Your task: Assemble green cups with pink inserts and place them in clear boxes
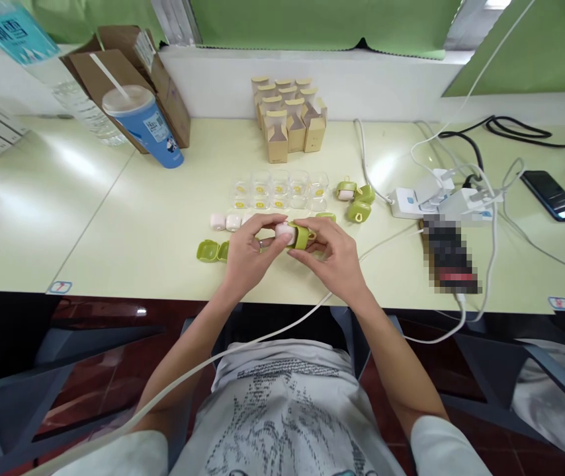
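Note:
Above the table's front part, my left hand (251, 252) pinches a small pale pink-white rounded case (285, 231), perhaps an earbud case. My right hand (331, 254) grips a green cover (303, 236) with a small loop. The pale case sits partly inside the cover, between both hands. Left of my left hand lie more pale cases (225, 222) in a row and an open green cover (208, 250). My hands hide part of that row. Beyond my right hand is a cluster of green covers (359, 211), one with a pale case (347, 192) inside.
Clear plastic trays (279, 190) with yellow labels lie behind my hands. Open cardboard boxes (290, 125) stand by the wall. At right are a power strip (411, 201), cables and a phone (555, 195). A blue cup (151, 129) and water bottle (81, 99) stand left. A white cable (262, 350) crosses my lap.

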Tool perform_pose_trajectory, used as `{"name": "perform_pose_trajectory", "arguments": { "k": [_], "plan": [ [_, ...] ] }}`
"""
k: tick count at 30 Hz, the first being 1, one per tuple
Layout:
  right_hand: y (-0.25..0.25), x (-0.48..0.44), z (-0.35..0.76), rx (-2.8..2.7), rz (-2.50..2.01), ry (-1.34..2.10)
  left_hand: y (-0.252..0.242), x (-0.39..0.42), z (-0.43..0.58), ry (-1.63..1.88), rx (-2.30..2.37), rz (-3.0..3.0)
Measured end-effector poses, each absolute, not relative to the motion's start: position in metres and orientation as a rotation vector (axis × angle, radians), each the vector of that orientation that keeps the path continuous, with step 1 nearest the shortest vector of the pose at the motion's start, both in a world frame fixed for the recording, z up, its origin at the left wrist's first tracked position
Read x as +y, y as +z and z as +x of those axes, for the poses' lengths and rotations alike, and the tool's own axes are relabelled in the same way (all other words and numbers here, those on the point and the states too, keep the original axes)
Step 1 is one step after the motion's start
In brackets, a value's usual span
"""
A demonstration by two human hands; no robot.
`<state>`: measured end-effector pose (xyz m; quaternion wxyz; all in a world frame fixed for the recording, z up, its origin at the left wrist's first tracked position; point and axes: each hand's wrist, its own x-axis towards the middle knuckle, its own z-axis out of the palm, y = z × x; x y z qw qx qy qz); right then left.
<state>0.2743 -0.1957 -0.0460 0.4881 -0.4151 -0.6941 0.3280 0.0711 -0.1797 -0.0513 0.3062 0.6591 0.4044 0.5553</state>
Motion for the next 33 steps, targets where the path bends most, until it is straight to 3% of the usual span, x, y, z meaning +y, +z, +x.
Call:
{"name": "perform_pose_trajectory", "arguments": {
  "k": [10,16,21,33],
  "plan": [
    [-0.035,-0.188,0.303,-1.552,-1.017,0.676,-0.040,-0.154,0.014,1.453,1.276,1.776],
    [-0.030,-0.188,0.310,-1.604,-1.006,0.658,-0.027,-0.134,0.022,0.773,1.416,2.410],
    [-0.029,-0.188,0.314,-1.627,-0.978,0.657,-0.030,-0.119,0.033,0.454,1.557,2.414],
    [-0.041,-0.185,0.304,-1.715,-0.948,0.754,-0.031,-0.121,0.025,0.473,1.530,2.505]
  ]
}}
